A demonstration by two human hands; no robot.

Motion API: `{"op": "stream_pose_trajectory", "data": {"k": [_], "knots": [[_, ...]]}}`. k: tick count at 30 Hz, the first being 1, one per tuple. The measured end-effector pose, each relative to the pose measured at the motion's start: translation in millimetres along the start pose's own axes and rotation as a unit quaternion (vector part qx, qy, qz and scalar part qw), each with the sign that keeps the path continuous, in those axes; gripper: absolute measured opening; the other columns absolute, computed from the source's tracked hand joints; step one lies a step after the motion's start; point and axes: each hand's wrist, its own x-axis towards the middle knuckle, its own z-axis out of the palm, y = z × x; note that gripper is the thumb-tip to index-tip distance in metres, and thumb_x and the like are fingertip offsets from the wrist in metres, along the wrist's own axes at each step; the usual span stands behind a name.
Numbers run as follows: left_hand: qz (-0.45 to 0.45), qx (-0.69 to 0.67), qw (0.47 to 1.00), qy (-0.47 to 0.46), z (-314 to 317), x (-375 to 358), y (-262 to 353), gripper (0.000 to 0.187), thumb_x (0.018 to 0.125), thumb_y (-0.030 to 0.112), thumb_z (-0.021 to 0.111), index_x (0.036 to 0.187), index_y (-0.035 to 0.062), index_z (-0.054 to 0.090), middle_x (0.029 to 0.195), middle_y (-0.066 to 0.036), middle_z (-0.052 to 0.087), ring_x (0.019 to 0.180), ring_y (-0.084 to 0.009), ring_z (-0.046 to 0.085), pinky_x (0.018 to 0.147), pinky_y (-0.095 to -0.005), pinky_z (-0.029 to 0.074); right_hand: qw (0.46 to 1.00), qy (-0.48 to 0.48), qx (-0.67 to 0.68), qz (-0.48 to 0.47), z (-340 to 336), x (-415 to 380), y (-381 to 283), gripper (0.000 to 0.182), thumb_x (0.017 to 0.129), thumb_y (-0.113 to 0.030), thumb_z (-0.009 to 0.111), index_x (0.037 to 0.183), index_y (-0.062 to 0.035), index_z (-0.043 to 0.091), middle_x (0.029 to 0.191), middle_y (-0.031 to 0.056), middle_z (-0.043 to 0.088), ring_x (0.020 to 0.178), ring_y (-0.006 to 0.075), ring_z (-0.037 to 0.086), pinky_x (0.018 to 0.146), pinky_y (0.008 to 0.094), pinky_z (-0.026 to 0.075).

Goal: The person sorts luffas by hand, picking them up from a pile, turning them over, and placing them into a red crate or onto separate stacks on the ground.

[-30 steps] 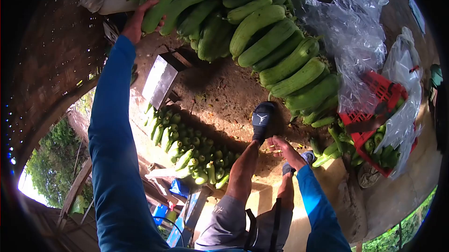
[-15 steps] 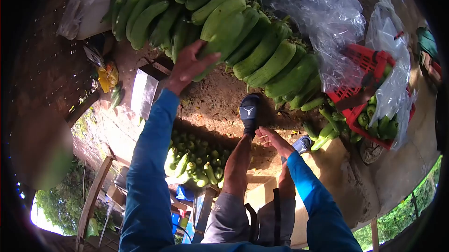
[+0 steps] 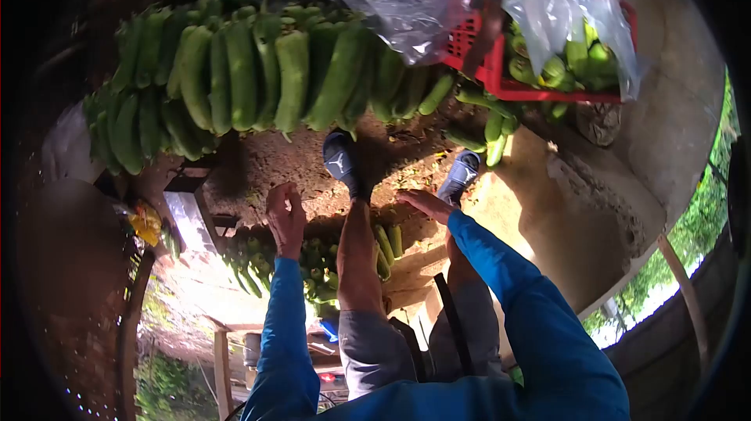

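Observation:
A long stacked row of large green cucumbers (image 3: 291,81) spans the upper part of the head view. My left hand (image 3: 286,219) hangs short of that row, its fingers loosely bent and apart from the thumb, with nothing in it. Below it, close to the wrist, lies a second heap of green cucumbers (image 3: 317,258) on the ground. My right hand (image 3: 427,204) is over my right leg near the sandal, fingers stretched out and empty. Neither hand touches a cucumber.
A red plastic crate (image 3: 559,96) with green produce stands at the upper right, partly under clear plastic sheeting (image 3: 540,3). A few loose cucumbers (image 3: 494,133) lie beside it. A box-like metal object (image 3: 188,214) stands left of my left hand. Both sandalled feet (image 3: 341,157) are on dirt.
My left hand has left the cucumber it was touching and drawn back toward my body. My right hand stays low with fingers extended. The camera view has swung to the right.

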Motion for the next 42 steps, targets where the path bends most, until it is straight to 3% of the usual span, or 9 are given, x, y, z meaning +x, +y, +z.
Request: {"op": "stream_pose_trajectory", "data": {"k": [3,4,11,17,26,29,35,38,42], "knots": [[0.0,-0.02,0.987,-0.157,43,-31,-8,0.012,0.09,0.008,0.055,0.096,0.003,0.064,0.09,-0.014,0.065,0.079,-0.0253,0.064,0.072,-0.0369,0.052,0.958,-0.008,-0.12,-0.26,-48,13,73,0.049,0.094,-0.053,0.048,0.12,-0.0132,0.059,0.086,0.0042,0.053,0.076,0.0137,0.051,0.065,0.0315,0.046],[-0.004,-0.018,0.978,-0.206,61,-35,-5,0.013,0.09,0.011,0.055,0.096,0.0034,0.064,0.09,-0.014,0.065,0.08,-0.0256,0.065,0.071,-0.0366,0.053,0.998,-0.027,0.009,0.055,-64,4,41,0.048,0.093,-0.054,0.049,0.102,-0.0084,0.059,0.074,0.0045,0.051,0.067,0.0151,0.049,0.061,0.0326,0.044],[0.08,0.036,0.923,-0.374,190,-41,41,0.022,0.089,0.023,0.056,0.093,0.0025,0.064,0.087,-0.016,0.067,0.082,-0.0305,0.067,0.072,-0.0386,0.053,0.964,0.249,-0.074,-0.06,-208,-31,33,0.045,0.088,-0.043,0.061,0.105,-0.0015,0.063,0.083,0.0088,0.064,0.077,0.0175,0.06,0.065,0.0321,0.048],[0.145,0.101,0.914,-0.366,307,-6,104,0.025,0.088,0.027,0.058,0.092,0.0018,0.062,0.085,-0.016,0.066,0.081,-0.0309,0.066,0.072,-0.0391,0.052,0.837,0.459,0.017,-0.297,-332,-29,51,0.041,0.081,-0.038,0.067,0.087,0.0024,0.065,0.076,0.0168,0.065,0.074,0.028,0.064,0.071,0.04,0.05],[0.232,0.112,0.94,-0.225,487,59,193,0.053,0.085,0.043,0.062,0.121,0.0052,0.056,0.109,-0.021,0.064,0.107,-0.0346,0.061,0.091,-0.0456,0.047,0.637,0.711,-0.167,-0.247,-436,14,48,0.054,0.074,-0.039,0.076,0.103,0.0042,0.061,0.097,0.0166,0.065,0.086,0.0295,0.063,0.071,0.0417,0.051],[0.085,0.123,0.95,-0.273,527,88,222,0.069,0.08,0.043,0.066,0.13,-0.0021,0.049,0.126,-0.023,0.057,0.118,-0.0331,0.055,0.101,-0.0408,0.041,0.84,0.49,0.086,-0.216,-449,8,35,0.059,0.075,-0.042,0.076,0.111,0.0007,0.059,0.105,0.0146,0.063,0.09,0.0249,0.062,0.065,0.0407,0.052],[-0.053,-0.17,0.922,-0.344,521,64,236,0.075,0.077,0.065,0.061,0.134,0.0168,0.049,0.118,-0.002,0.054,0.101,-0.0174,0.05,0.079,-0.0383,0.044,0.852,0.47,0.107,-0.207,-436,42,54,0.038,0.082,-0.039,0.07,0.072,-0.0022,0.066,0.063,0.009,0.062,0.06,0.0205,0.059,0.061,0.0371,0.051],[-0.058,-0.133,0.9,-0.412,521,78,223,0.074,0.079,0.068,0.057,0.136,0.0215,0.048,0.12,0.002,0.053,0.092,-0.0139,0.049,0.078,-0.0337,0.043,0.739,0.539,-0.045,-0.401,-430,87,74,0.036,0.083,-0.038,0.071,0.082,-0.0027,0.065,0.073,0.007,0.063,0.066,0.0175,0.06,0.059,0.0335,0.05],[-0.144,-0.114,0.86,-0.477,524,58,254,0.066,0.084,0.067,0.05,0.133,0.022,0.052,0.111,0.002,0.058,0.084,-0.0142,0.053,0.08,-0.0329,0.043,0.758,0.399,0.375,-0.354,-360,42,71,0.041,0.084,-0.038,0.069,0.112,-0.0098,0.056,0.095,0.0025,0.061,0.075,0.0153,0.058,0.06,0.0332,0.05]]}}
